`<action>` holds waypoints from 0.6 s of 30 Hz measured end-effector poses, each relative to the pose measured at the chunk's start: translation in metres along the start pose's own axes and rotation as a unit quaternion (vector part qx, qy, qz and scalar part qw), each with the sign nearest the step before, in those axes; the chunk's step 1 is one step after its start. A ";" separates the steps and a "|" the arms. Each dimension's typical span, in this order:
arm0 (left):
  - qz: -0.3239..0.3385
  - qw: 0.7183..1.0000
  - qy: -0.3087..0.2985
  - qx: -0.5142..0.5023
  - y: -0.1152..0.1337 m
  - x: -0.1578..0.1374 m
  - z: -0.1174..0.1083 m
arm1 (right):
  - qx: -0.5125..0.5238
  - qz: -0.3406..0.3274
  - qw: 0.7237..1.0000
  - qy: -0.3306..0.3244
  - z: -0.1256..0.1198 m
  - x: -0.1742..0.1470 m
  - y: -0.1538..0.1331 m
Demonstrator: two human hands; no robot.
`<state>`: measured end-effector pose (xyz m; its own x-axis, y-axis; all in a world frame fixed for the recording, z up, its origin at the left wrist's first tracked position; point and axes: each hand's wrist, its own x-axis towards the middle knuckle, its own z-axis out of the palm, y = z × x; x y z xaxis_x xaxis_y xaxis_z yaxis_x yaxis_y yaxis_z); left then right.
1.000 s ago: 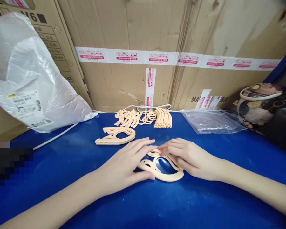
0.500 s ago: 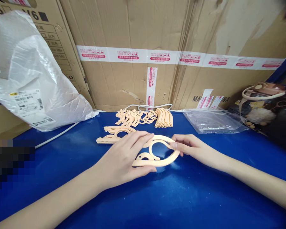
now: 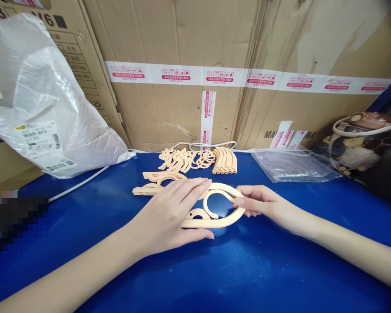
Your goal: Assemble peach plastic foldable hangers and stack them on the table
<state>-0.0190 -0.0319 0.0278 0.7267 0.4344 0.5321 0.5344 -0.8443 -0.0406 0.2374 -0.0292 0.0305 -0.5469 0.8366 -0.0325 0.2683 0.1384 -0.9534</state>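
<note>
A cream plastic folding hanger (image 3: pixel 224 222), folded up with its curled hook inside the loop, is held just above the blue table. My left hand (image 3: pixel 171 213) covers its left end, fingers over the far side and thumb along the near side. At the rounded right end, my right hand (image 3: pixel 257 201) pinches the rim between thumb and fingers. Beyond my left hand lie folded cream hangers (image 3: pixel 146 190), partly hidden by it. Farther back are a pile of small cream pieces (image 3: pixel 179 161), a cluster of loose hooks (image 3: pixel 204 160) and a stack of curved hanger arms (image 3: pixel 225 161).
A blue table (image 3: pixel 234 274) carries everything. Large cardboard boxes (image 3: pixel 169 39) stand behind it. A white plastic parcel bag (image 3: pixel 55 104) leans at left, near a white cable (image 3: pixel 81 184). A clear plastic bag (image 3: pixel 289 167) and a dark bag with charms (image 3: pixel 358 148) are at right.
Hardly anything differs. The fingers of my right hand have shifted slightly at the hanger's rounded end, and the whole view has moved a little.
</note>
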 end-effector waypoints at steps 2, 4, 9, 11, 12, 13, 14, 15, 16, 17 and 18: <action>0.001 1.000 0.003 0.004 0.000 0.000 0.000 | -0.003 -0.002 1.000 -0.003 0.000 0.000 0.000; 0.005 1.000 0.005 0.011 0.000 0.000 0.000 | -0.002 -0.003 1.000 -0.007 -0.001 0.000 0.001; 0.010 1.000 -0.001 0.030 0.002 -0.001 0.000 | 0.002 0.001 1.000 -0.012 -0.002 0.000 0.003; 0.003 1.000 -0.009 0.027 0.002 -0.001 0.001 | -0.003 -0.001 1.000 -0.012 -0.001 0.001 0.003; -0.002 1.000 -0.013 0.023 0.002 -0.001 0.001 | -0.006 -0.004 1.000 -0.012 -0.001 0.001 0.003; -0.008 1.000 -0.016 0.017 0.003 -0.001 0.002 | -0.011 -0.007 1.000 -0.012 -0.001 0.001 0.002; -0.015 1.000 -0.019 0.010 0.003 -0.001 0.002 | -0.015 -0.011 1.000 -0.012 -0.001 0.001 0.001; -0.023 1.000 -0.020 0.002 0.004 -0.001 0.001 | -0.020 -0.016 1.000 -0.011 -0.001 0.001 0.000; -0.032 0.999 -0.022 -0.006 0.006 -0.001 0.001 | -0.026 -0.021 0.999 -0.010 -0.002 0.000 -0.001; -0.041 0.999 -0.023 -0.014 0.007 -0.001 0.000 | -0.034 -0.026 0.999 -0.008 -0.003 0.000 -0.003; -0.050 0.998 -0.024 -0.020 0.009 -0.001 -0.001 | -0.044 -0.028 0.999 -0.005 -0.004 -0.001 -0.004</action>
<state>-0.0156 -0.0400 0.0276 0.6901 0.5314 0.4913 0.5886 -0.8071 0.0461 0.2394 -0.0283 0.0352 -0.5708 0.8209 0.0165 0.3057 0.2311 -0.9236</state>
